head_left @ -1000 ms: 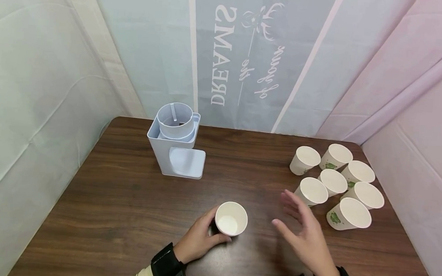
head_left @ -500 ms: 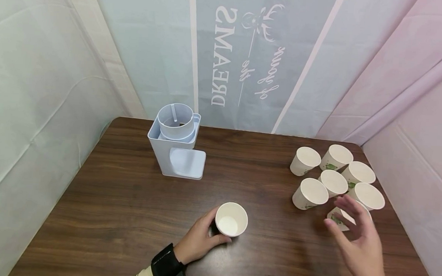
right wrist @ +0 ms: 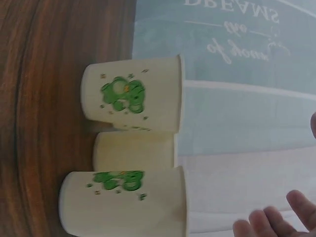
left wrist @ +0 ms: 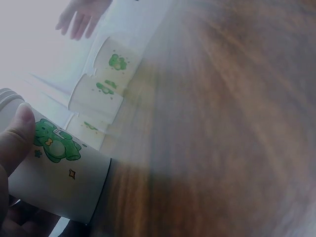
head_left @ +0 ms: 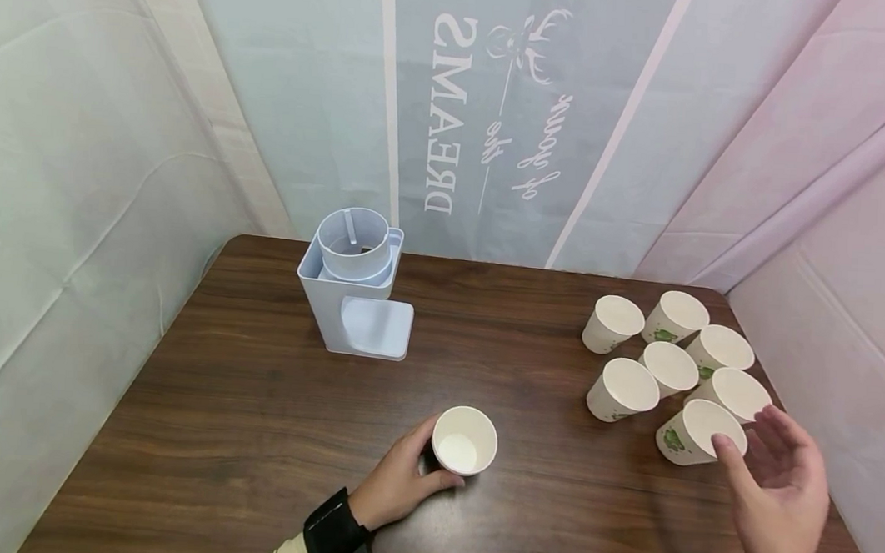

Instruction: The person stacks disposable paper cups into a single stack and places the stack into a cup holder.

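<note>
- Left hand (head_left: 398, 479), near the front of the table (head_left: 216, 448), grips a paper cup (head_left: 464, 441), thumb on one side and fingers round the other; the cup is upright, mouth up, and has not shifted in the last second; layered edges at its rim in the left wrist view suggest nested cups.
- Right hand (head_left: 780, 495) has swept rightward, from beside the group's left cups, past the front cup (head_left: 697, 432), to that cup's right side; its fingers are spread, holding nothing; the thumb overlaps the rim in the head view, though I cannot tell whether it touches.
- Behind the front cup stand six other cups (head_left: 623, 388), unmoved; so, as I judge it, the sweep has changed only the hand's approach, with no cup yet taken from these seven.
- Farther back, at left, the pale blue holder (head_left: 321, 308) stands untouched before the curtain (head_left: 490, 229).
</note>
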`<state>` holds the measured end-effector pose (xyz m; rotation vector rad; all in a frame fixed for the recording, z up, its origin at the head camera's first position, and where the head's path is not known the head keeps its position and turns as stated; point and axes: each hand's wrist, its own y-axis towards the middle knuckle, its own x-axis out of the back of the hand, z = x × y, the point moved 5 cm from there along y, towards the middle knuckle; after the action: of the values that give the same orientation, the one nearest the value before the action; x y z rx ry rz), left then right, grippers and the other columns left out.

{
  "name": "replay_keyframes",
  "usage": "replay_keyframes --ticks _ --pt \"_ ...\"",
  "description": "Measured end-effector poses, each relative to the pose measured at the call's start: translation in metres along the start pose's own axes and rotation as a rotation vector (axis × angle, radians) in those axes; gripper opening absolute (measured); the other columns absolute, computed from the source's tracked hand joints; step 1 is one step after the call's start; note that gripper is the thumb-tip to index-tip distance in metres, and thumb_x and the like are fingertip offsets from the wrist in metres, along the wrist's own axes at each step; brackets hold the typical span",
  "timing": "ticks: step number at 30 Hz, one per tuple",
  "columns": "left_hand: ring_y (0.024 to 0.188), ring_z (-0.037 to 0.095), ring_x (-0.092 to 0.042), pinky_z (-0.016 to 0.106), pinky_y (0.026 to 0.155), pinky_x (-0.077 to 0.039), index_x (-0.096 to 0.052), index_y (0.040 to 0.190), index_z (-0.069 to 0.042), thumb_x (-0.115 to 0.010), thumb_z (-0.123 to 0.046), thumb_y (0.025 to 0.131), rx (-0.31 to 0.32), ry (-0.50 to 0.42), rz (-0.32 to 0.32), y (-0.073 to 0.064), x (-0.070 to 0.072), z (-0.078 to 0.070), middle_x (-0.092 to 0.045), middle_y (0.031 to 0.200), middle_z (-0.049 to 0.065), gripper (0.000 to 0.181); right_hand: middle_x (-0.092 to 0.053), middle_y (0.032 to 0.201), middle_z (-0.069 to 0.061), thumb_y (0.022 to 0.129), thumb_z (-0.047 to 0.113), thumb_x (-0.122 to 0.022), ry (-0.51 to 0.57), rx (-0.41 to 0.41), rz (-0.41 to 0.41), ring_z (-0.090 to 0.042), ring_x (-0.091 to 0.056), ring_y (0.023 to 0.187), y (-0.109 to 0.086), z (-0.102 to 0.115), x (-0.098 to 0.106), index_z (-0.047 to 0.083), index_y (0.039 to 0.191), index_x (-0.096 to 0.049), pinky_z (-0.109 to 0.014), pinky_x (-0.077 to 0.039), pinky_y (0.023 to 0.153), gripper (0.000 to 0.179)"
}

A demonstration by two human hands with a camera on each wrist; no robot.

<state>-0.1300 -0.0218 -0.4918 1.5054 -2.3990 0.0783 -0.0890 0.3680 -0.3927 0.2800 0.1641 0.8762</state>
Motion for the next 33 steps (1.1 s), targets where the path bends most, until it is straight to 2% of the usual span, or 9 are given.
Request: replay_keyframes --ticks 4,7,9,13,17,23,28,33 --pt "0.132 0.021 -0.052 0.04 0.113 -0.041 -0.046 0.15 -0.012 -0.085 -0.023 0.084 0.003 -0.001 -0.001 0.0 0.0 0.0 -0.056 0.142 0.001 0.077 -0.053 0.137 -0.007 0.082 -0.016 -0.074 -0.096 -0.049 -0.063 -0.021 -0.048 0.131 0.003 -0.01 0.005 0.008 0.14 -0.054 -0.016 -0.037 0.109 0.066" --pt "0.131 0.021 -0.053 0.04 0.112 -0.042 -0.046 0.15 -0.012 -0.085 -0.023 0.084 0.001 -0.005 0.0 0.0 0.0 -0.001 -0.057 0.142 0.001 0.077 -0.049 0.141 -0.005 0.083 -0.011 -0.076 -0.168 -0.085 -0.082 -0.021 -0.042 0.136 0.005 -0.019 0.008 0.009 0.145 -0.048 -0.016 -0.032 0.113 0.071" --pt "0.131 0.022 -0.053 0.041 0.112 -0.042 -0.047 0.149 -0.012 -0.085 -0.022 0.083 -0.002 -0.008 0.0 0.0 0.0 -0.001 -0.057 0.141 0.001 0.077 -0.045 0.144 -0.004 0.084 -0.008 -0.076 -0.23 -0.124 -0.071 -0.019 -0.039 0.138 0.007 -0.027 0.01 0.009 0.149 -0.043 -0.015 -0.03 0.115 0.074" --pt "0.131 0.022 -0.053 0.042 0.112 -0.042 -0.046 0.149 -0.012 -0.085 -0.022 0.084 -0.002 -0.008 0.002 0.0 0.0 -0.001 -0.057 0.141 0.002 0.077 -0.033 0.157 -0.011 0.09 0.006 -0.076 -0.406 -0.224 -0.009 -0.013 -0.031 0.144 0.008 -0.042 0.011 0.014 0.158 -0.029 -0.017 -0.024 0.118 0.083" --pt "0.132 0.022 -0.053 0.042 0.113 -0.041 -0.046 0.15 -0.012 -0.084 -0.023 0.084 0.0 -0.004 0.001 0.0 0.0 -0.001 -0.057 0.142 0.002 0.077 -0.025 0.163 -0.015 0.093 0.014 -0.075 -0.466 -0.29 0.035 -0.015 -0.027 0.147 0.008 -0.051 0.01 0.016 0.161 -0.019 -0.019 -0.022 0.119 0.088" --pt "0.132 0.023 -0.053 0.042 0.113 -0.041 -0.046 0.15 -0.011 -0.085 -0.023 0.084 -0.002 -0.013 0.003 0.0 0.0 -0.001 -0.057 0.142 0.003 0.077 -0.031 0.158 -0.016 0.093 0.015 -0.075 -0.513 -0.315 0.057 -0.017 -0.035 0.141 0.009 -0.06 0.01 0.014 0.162 -0.018 -0.01 -0.032 0.108 0.089" --pt "0.131 0.023 -0.053 0.041 0.113 -0.042 -0.046 0.15 -0.011 -0.085 -0.022 0.084 -0.004 -0.018 0.003 0.0 -0.001 -0.002 -0.057 0.142 0.003 0.077 -0.032 0.156 -0.017 0.093 0.019 -0.076 -0.572 -0.309 0.082 -0.018 -0.036 0.138 0.009 -0.065 0.011 0.01 0.162 -0.019 -0.002 -0.033 0.097 0.089" --pt "0.131 0.022 -0.053 0.041 0.112 -0.042 -0.045 0.15 -0.012 -0.084 -0.022 0.085 0.0 -0.015 0.004 0.0 0.0 0.0 -0.057 0.142 0.001 0.077 -0.033 0.153 -0.018 0.093 0.02 -0.076 -0.6 -0.302 0.105 -0.019 -0.037 0.139 0.009 -0.068 0.01 0.007 0.161 -0.018 -0.002 -0.033 0.097 0.09"
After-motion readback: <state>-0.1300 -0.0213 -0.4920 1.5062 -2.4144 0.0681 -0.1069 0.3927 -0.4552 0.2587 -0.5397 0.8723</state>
